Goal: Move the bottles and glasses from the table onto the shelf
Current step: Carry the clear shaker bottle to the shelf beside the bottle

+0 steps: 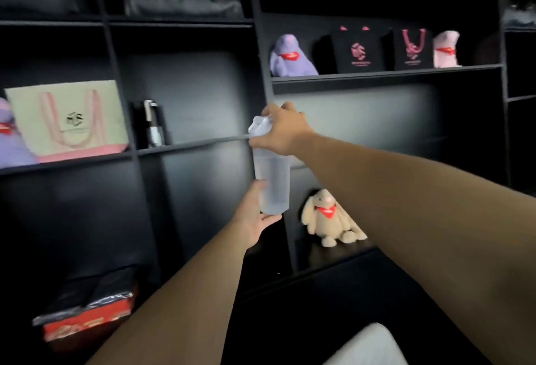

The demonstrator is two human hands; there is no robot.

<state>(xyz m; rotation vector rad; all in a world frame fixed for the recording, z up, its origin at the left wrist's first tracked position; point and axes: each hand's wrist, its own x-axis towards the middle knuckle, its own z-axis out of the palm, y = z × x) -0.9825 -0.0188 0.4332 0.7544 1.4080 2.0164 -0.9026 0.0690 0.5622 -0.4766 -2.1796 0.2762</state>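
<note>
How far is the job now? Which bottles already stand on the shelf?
Done: one dark bottle with a silver pump top stands on the black shelf. In hand: both hands, right and left, hold a clear plastic bottle with a white lid before it. The table is out of view.

Black shelving unit filling the whole view, dimly lit, split into open cubbies. Purple plush toy and black printed bags up on the right; cream tote bag with pink straps at left, dark pump dispenser beside it. Beige plush rabbit sitting low, red box bottom left.
</note>
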